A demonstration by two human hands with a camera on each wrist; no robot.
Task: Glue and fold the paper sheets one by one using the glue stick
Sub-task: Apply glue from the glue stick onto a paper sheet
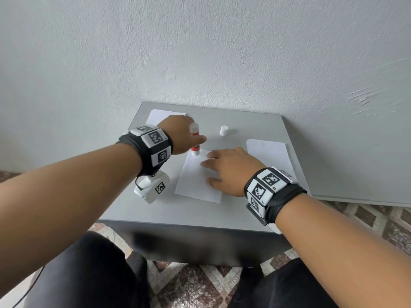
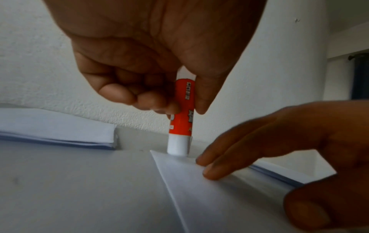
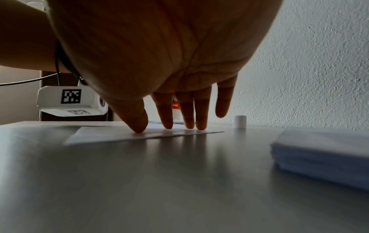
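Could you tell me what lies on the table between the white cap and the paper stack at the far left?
The glue stick, held upright by the left hand, stands between the cap and the far-left stack; the head view shows it.

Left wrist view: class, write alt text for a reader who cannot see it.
A left hand grips an orange glue stick upright, its white end on the far corner of a paper sheet. The right hand's fingers press the sheet flat on the grey table.

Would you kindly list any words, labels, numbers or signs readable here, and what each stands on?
"R2": right wristband, beside its square code markers.
Glue stick in the left hand: dark print on the orange label, too blurred to read.
Left wristband: code patterns only; its small corner print is unreadable.
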